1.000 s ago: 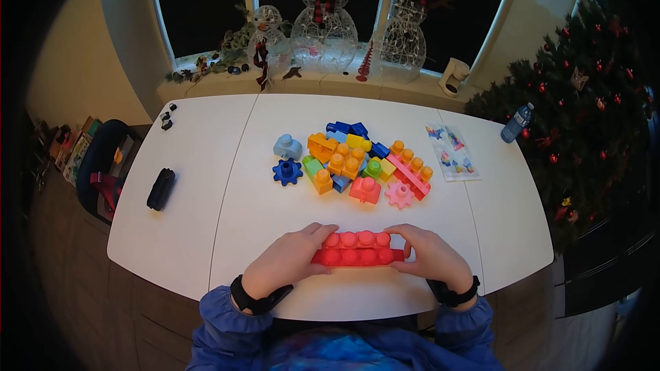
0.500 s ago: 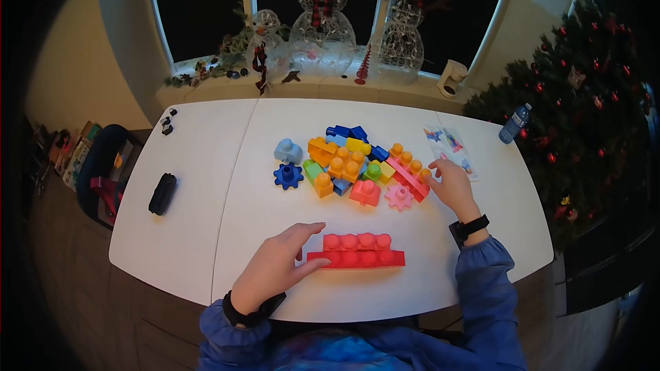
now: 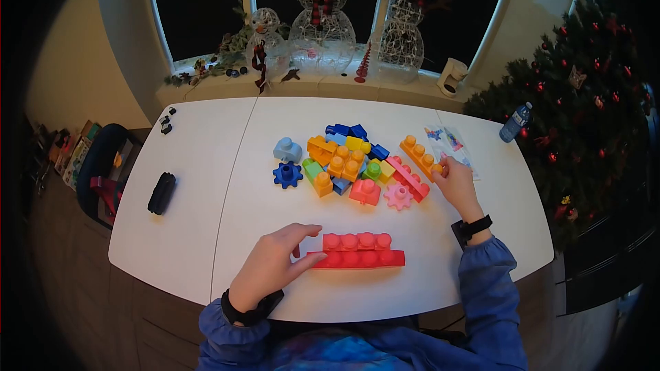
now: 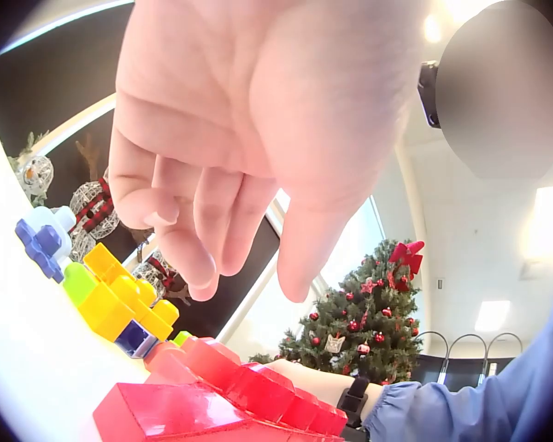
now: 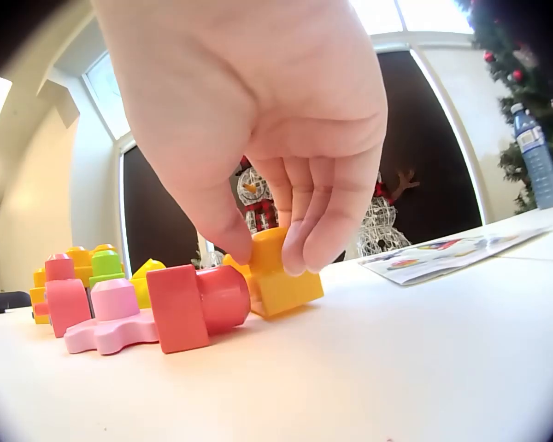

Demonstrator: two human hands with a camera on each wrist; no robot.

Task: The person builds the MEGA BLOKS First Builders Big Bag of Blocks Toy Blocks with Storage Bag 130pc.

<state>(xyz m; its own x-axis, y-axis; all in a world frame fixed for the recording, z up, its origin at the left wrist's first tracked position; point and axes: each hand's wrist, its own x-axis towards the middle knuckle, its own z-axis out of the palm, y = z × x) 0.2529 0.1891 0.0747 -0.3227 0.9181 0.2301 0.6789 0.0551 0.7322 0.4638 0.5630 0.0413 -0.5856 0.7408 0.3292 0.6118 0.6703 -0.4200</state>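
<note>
My right hand (image 3: pixel 457 187) pinches the near end of a long orange toy block (image 3: pixel 416 152) with a row of studs, at the right side of a block pile. In the right wrist view, thumb and fingers close on the end of that orange block (image 5: pixel 290 293), low over the table. My left hand (image 3: pixel 273 266) is held with thumb and fingers spread at the left end of two long red blocks (image 3: pixel 357 259), which lie side by side before me. Its thumb tip overlaps the front red block in the head view; the left wrist view shows the palm bare.
A pile of coloured blocks (image 3: pixel 344 161) sits mid-table, with a pinkish-red bar (image 3: pixel 410 180) and a pink gear piece (image 3: pixel 398 196) at its right. Beyond my right hand lies a picture sheet (image 3: pixel 454 141). A bottle (image 3: pixel 515 122) and a black case (image 3: pixel 162 193) stand farther out.
My right hand has left the red blocks, reached to the pile and taken the orange block, which has shifted up and right from the pinkish-red bar. My left hand has loosened its hold on the red blocks.
</note>
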